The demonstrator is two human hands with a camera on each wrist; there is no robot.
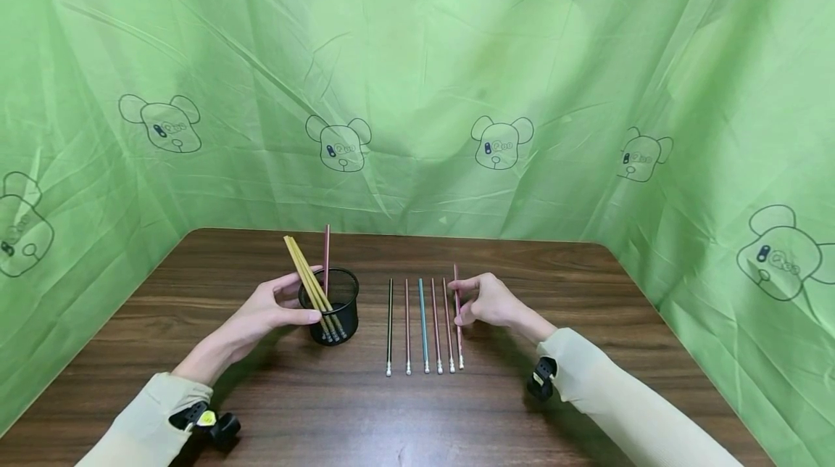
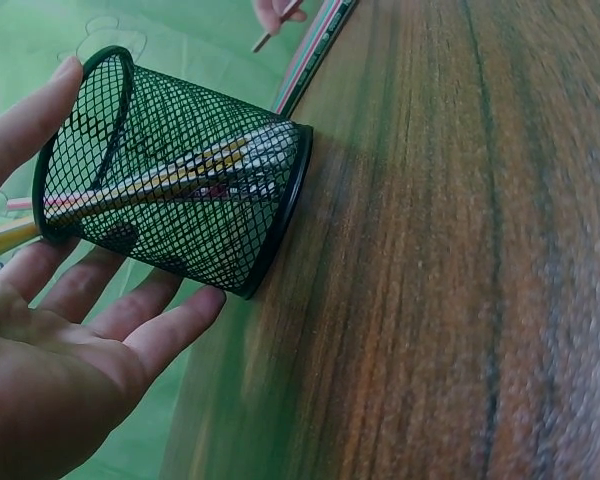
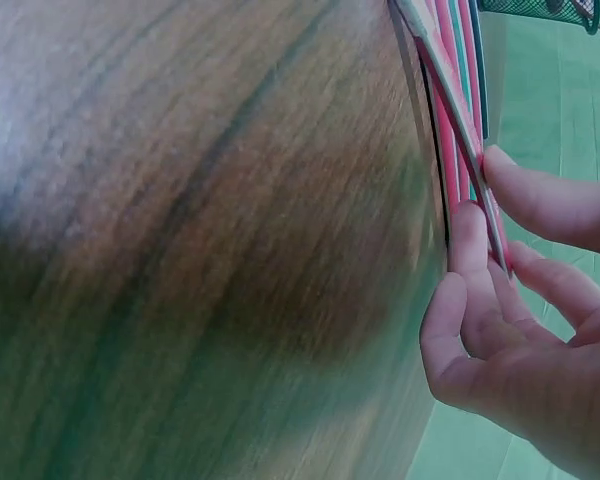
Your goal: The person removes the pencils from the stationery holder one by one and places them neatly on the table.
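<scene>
A black mesh pencil cup [image 1: 350, 316] stands on the table's left half. My left hand [image 1: 264, 311] holds it, the thumb near the rim and the fingers around the far side; in the left wrist view the cup's mesh wall [image 2: 195, 120] lies between thumb and fingers. Several yellow pencils [image 1: 303, 271] lean left inside it, beside one upright pink pencil [image 1: 327, 249]. Between thumb and fingers, my right hand [image 1: 492, 302] pinches a reddish pencil [image 1: 459, 347] at the right end of a row. Seen from the right wrist, this pencil [image 3: 458, 130] slants across the others.
Left of the pinched pencil, several pencils lie side by side, eraser ends toward me: a black pencil [image 1: 390, 329], a blue pencil [image 1: 423, 325] and pinkish ones. The brown wooden table [image 1: 313, 409] is backed by a green curtain [image 1: 417, 191] with printed bear heads.
</scene>
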